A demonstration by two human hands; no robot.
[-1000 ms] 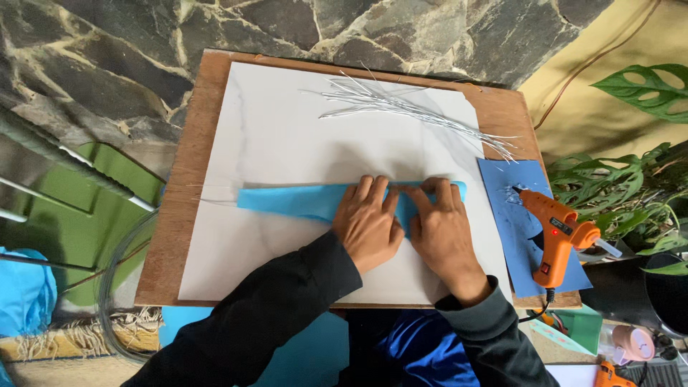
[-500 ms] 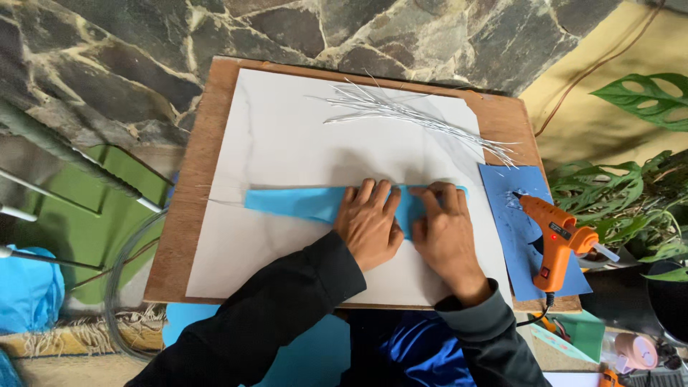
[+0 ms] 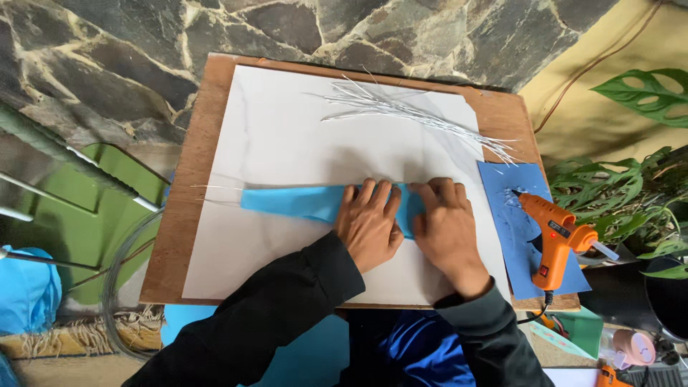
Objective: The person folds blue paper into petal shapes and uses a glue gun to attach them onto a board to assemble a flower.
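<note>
We are still pressing both hands flat, barely shifted from a moment ago. Our left hand (image 3: 369, 222) and right hand (image 3: 446, 229) are lying with fingers (image 3: 378, 195) spread on the blue paper strip (image 3: 301, 202), which is stretching leftward across the white sheet (image 3: 287, 136) on the desk (image 3: 204, 129).

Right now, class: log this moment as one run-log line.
left hand: flat on blue paper strip | right hand: pressing same strip | under: white sheet | right side: orange glue gun
</note>
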